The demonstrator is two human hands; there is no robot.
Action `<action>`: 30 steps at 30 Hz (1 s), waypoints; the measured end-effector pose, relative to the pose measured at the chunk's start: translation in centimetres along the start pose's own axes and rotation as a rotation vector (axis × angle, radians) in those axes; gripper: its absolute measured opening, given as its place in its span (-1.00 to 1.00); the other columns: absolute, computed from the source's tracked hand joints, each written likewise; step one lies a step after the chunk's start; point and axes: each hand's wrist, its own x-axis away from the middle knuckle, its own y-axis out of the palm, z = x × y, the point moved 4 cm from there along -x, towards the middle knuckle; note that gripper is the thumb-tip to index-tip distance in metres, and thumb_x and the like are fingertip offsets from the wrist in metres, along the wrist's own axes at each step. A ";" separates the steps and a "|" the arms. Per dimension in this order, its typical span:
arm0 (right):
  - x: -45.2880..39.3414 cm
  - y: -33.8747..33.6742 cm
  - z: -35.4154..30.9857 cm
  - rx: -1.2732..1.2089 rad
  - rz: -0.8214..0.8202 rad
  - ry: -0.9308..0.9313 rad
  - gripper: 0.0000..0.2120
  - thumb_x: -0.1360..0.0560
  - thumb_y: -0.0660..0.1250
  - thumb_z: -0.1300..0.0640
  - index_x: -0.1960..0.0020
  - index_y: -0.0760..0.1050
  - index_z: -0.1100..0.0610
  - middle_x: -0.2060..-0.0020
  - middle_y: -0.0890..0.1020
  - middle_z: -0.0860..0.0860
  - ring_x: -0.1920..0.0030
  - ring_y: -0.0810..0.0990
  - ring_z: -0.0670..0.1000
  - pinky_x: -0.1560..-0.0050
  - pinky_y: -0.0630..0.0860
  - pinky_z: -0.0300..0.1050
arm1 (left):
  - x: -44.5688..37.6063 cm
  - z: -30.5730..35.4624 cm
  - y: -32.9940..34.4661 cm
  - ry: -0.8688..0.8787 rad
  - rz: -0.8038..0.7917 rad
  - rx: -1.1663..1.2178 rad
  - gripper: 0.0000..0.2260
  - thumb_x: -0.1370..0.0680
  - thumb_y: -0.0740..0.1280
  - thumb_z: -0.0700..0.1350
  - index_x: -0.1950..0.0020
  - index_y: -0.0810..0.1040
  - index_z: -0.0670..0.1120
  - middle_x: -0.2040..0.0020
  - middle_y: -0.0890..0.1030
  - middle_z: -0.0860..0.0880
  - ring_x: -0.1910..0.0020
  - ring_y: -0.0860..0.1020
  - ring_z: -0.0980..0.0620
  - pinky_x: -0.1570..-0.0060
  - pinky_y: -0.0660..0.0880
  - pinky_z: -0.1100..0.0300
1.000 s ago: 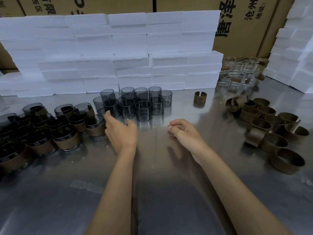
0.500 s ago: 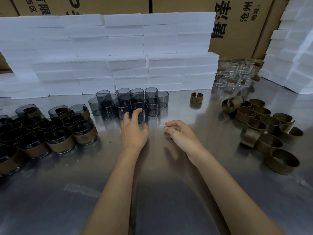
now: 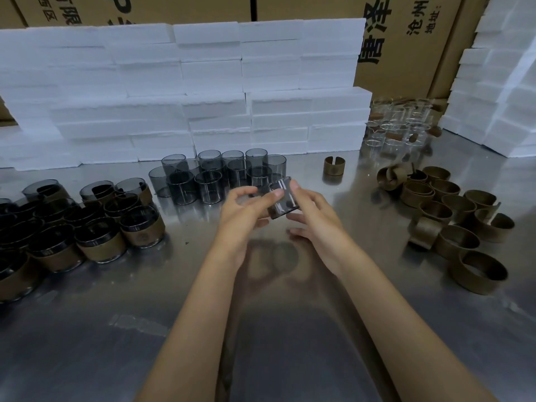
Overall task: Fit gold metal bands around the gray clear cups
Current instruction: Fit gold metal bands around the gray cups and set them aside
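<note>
You hold one gray clear cup (image 3: 283, 197) tilted in the air above the middle of the steel surface (image 3: 179, 329). Your left hand (image 3: 242, 217) pinches it from the left, with the thumb on its side, and your right hand (image 3: 314, 220) grips it from the right, with one fingertip over its far edge.

Just beyond your hands stands a cluster of bare gray cups (image 3: 214, 175), upright and touching one another. At the left sit cups already wearing gold bands (image 3: 100, 239), crowded together. At the right lies a heap of loose gold bands (image 3: 455, 216). A single band (image 3: 333, 166) stands apart between the bare cups and the heap. Farther right are colourless glass cups (image 3: 397, 123). White foam blocks (image 3: 203, 88) are stacked along the far side, with cardboard boxes (image 3: 406, 33) behind them.
</note>
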 end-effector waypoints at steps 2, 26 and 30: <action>0.3 0.2 -0.2 -0.065 -0.090 0.005 -0.31 -0.35 0.42 -0.45 -0.29 0.54 -0.01 -0.12 0.70 0.01 -0.15 0.68 0.02 -0.23 0.59 0.09 | 0.5 -0.2 0.8 -0.067 -0.122 0.093 -0.45 -0.27 0.68 0.00 -0.15 0.54 -0.09 0.08 0.74 -0.02 0.15 0.69 0.03 0.14 0.56 0.16; -0.2 -1.2 -0.1 -0.188 0.201 -0.087 -0.72 -0.71 0.21 0.09 0.03 0.64 0.15 0.05 0.72 0.19 0.07 0.72 0.17 0.22 0.67 -0.10 | 0.5 -0.9 0.2 -0.070 -0.055 -0.035 -0.85 -0.56 0.47 -0.05 -0.11 0.66 -0.02 -0.04 0.70 -0.06 0.12 0.59 0.01 0.14 0.47 0.17; -0.3 -1.1 -0.2 -0.112 0.220 -0.156 -0.82 -0.66 0.30 0.07 -0.05 0.62 0.16 0.04 0.69 0.13 0.06 0.67 0.06 0.23 0.65 -0.19 | 0.7 -0.6 0.9 -0.021 0.010 0.022 -0.89 -0.64 0.38 -0.09 -0.05 0.65 -0.11 -0.07 0.69 -0.18 0.10 0.64 -0.07 0.28 0.55 0.20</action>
